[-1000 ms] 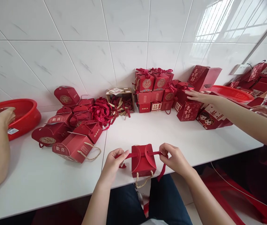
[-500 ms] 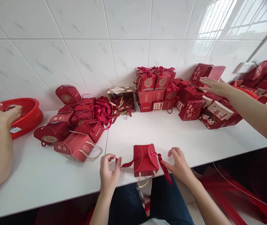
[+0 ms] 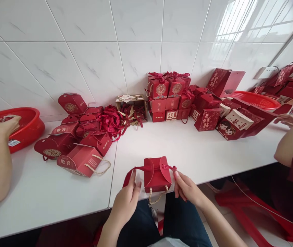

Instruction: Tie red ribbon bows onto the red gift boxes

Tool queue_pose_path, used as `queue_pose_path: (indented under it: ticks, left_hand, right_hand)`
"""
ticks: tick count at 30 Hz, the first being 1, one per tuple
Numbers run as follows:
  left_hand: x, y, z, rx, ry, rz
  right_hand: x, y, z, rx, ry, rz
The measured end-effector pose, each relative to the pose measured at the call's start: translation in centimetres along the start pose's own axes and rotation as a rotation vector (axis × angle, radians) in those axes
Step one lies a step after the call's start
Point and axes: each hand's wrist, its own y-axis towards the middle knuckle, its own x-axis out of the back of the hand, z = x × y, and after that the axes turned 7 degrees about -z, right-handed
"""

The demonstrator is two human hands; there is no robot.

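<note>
A small red gift box (image 3: 157,176) with curved interlocking top flaps stands at the table's front edge, its twisted cream cord handle (image 3: 156,200) hanging over the side. A dark red ribbon (image 3: 139,168) runs across the top of the box. On the left of the box, my left hand (image 3: 125,202) has the ribbon at its fingers, and the loose end bends down behind the index finger. My right hand (image 3: 188,188) pinches the ribbon close to the box's right side, with its lower fingers curled.
Red boxes (image 3: 76,157) and a bunch of red ribbon (image 3: 110,120) lie left. Behind are an open carton (image 3: 143,111) of ribbon pieces and stacked boxes (image 3: 159,87). Gift bags (image 3: 235,125) stand right. Other people's arms reach a red basin (image 3: 30,130) and the far right bags.
My left hand has turned, and its ribbon end now loops up over the fingers. My right hand has moved in closer to the box. The co-worker's arm at right has drawn back.
</note>
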Motion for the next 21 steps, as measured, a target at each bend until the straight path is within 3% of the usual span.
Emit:
queue_pose_path:
  ticks: [6, 12, 17, 21]
  left_hand:
    - [-0.4, 0.8, -1.2, 0.195, -0.705, -0.154]
    - [-1.5, 1.3, -2.1, 0.397, -1.295, -0.184]
    - [-1.3, 1.4, -2.3, 0.665, -1.479, -0.227]
    - [-0.7, 1.3, -2.7, 0.662, -1.479, -0.287]
  right_hand:
    - [-0.6, 0.3, 0.5, 0.172, 0.388, -0.294]
    - [-0.4, 0.9, 1.1, 0.079, 0.88, -0.376]
    - [0.2, 0.9, 1.9, 0.054, 1.102, -0.305]
    - [0.1, 0.7, 2.1, 0.006, 1.189, -0.268]
